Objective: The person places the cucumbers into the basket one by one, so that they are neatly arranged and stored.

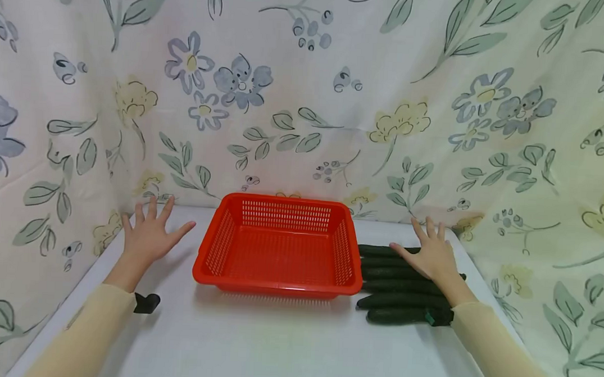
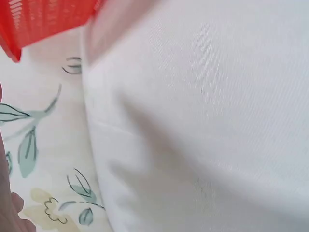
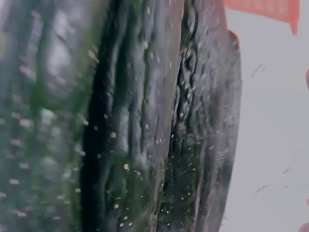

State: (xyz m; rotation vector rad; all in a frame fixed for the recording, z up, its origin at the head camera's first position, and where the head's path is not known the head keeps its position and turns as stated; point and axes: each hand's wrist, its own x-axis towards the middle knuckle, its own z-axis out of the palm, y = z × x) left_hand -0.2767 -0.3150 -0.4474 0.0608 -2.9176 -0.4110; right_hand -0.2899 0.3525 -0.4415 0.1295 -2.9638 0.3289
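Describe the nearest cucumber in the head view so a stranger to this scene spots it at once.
On the white table, find the red basket. Right of it, by the right hand, dark green cucumbers lie side by side. The nearest cucumber edges the row: its near side has white table, not another cucumber, beside it.

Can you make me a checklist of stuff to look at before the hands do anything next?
1. Red plastic mesh basket empty: ok, nothing inside.
2. Basket upright on the white cloth-covered table: ok.
3. Long, dark green vegetables lying right of the basket: ok, side by side.
4. Bare left hand free: ok, fingers spread.
5. Bare right hand free: ok, fingers spread.
6. Every vegetable in full view: not ok, the right hand hides parts.
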